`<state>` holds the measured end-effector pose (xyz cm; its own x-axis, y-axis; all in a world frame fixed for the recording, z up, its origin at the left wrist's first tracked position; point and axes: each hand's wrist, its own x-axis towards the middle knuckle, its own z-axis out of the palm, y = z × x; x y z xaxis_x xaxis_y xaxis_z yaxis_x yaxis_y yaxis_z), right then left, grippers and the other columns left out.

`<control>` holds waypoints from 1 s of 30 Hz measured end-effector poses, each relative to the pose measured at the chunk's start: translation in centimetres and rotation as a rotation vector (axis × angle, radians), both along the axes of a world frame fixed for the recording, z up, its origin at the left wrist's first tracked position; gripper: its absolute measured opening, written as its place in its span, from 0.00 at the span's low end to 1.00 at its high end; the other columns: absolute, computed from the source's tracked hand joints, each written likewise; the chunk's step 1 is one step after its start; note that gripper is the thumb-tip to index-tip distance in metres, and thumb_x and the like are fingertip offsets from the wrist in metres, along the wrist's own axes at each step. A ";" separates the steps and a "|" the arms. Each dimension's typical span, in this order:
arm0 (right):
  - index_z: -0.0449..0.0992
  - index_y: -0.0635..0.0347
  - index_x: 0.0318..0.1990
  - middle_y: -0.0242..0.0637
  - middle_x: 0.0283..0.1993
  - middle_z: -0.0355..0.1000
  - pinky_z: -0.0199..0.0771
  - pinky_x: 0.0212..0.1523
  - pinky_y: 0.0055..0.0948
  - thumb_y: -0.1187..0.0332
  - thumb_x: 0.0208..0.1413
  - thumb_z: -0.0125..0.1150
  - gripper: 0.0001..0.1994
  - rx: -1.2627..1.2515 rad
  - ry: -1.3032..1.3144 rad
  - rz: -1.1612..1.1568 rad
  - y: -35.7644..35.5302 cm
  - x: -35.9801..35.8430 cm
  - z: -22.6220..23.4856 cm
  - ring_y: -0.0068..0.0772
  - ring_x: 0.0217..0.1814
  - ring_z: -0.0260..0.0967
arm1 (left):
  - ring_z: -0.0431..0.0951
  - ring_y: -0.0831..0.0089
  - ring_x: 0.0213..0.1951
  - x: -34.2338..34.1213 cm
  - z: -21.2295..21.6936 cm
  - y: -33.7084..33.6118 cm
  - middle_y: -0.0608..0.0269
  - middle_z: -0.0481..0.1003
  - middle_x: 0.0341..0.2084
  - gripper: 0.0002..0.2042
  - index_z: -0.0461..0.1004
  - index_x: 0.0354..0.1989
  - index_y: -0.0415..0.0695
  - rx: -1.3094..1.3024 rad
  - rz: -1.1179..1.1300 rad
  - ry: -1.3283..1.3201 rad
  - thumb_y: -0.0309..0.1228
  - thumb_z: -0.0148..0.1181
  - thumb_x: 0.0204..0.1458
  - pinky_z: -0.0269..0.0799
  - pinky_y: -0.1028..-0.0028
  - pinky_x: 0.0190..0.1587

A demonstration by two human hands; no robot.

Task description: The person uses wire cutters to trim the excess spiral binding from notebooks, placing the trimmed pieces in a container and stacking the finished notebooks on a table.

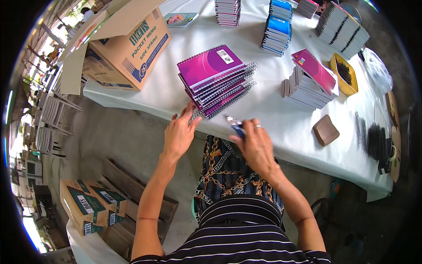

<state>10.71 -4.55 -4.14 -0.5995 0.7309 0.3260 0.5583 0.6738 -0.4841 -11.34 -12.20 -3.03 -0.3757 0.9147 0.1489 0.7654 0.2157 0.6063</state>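
Observation:
A tall, uneven stack of purple spiral notebooks stands at the table's front edge, wire coils sticking out on alternate sides. My left hand is at its lower left corner, thumb and forefinger closing around a coiled notebook edge; the exact grip is partly hidden. In my right hand is a pair of pliers with dark blue handles, blurred a little by motion. Their metal jaws point left toward the stack, apart from it.
An open cardboard box stands at the left. Pink-topped notebooks, blue notebooks, a yellow tray of small dark pieces, a brown dish and loose black coils occupy the right. Closed cartons are low left.

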 end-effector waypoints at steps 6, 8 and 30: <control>0.72 0.59 0.45 0.40 0.41 0.67 0.61 0.42 0.41 0.57 0.53 0.65 0.18 0.302 0.058 -0.038 -0.7 -4.8 -0.7 0.39 0.42 0.64 | 0.74 0.46 0.51 0.1 0.5 0.2 0.52 0.73 0.54 0.24 0.60 0.66 0.46 0.024 -0.028 0.001 0.36 0.52 0.63 0.65 0.54 0.59; 0.72 0.58 0.45 0.39 0.40 0.68 0.61 0.42 0.40 0.57 0.53 0.65 0.18 0.340 0.033 -0.058 -0.5 -5.2 -0.9 0.38 0.42 0.64 | 0.74 0.45 0.52 -0.1 0.5 0.2 0.48 0.72 0.56 0.23 0.62 0.65 0.42 0.041 -0.037 -0.007 0.35 0.52 0.63 0.69 0.60 0.54; 0.74 0.62 0.41 0.39 0.36 0.70 0.69 0.39 0.34 0.52 0.54 0.64 0.20 0.470 -0.045 -0.003 0.1 -5.6 0.2 0.37 0.40 0.69 | 0.65 0.43 0.62 -0.2 -0.4 0.4 0.50 0.73 0.56 0.23 0.63 0.65 0.45 -0.009 0.021 0.084 0.42 0.49 0.64 0.68 0.53 0.56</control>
